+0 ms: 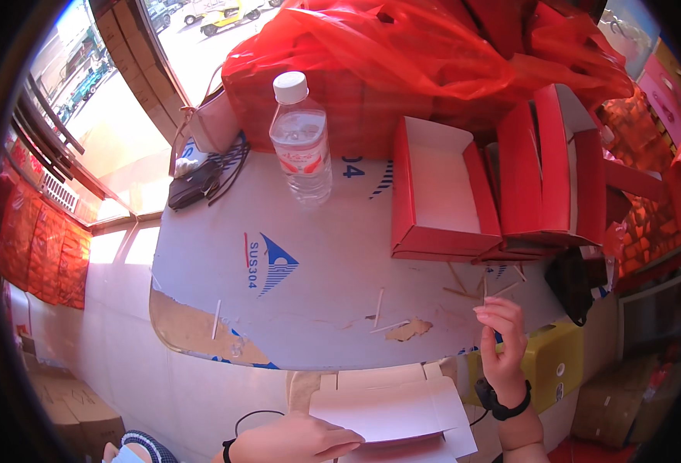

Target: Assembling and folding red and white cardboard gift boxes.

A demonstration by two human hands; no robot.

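Low in front of me lies a partly folded cardboard box (390,405), white inside, with red showing along its lower edge. My left hand (302,440) is at its near left edge, fingers together and closed against the card; the underside of this hand is hidden. Over the table's front edge, my right hand (504,343) is raised with thumb and fingertips drawn together. A thin pale strip (485,287) sticks up from those fingertips. Beyond it, a few similar narrow strips (461,292) lie on the table.
The table (332,239) is covered in torn film. On it stand a water bottle (302,143), open red boxes (444,189) and a large red plastic bag (371,62). A small pink bag (215,123) sits at left, a black object (576,282) at right. A yellow stool (556,359) stands below.
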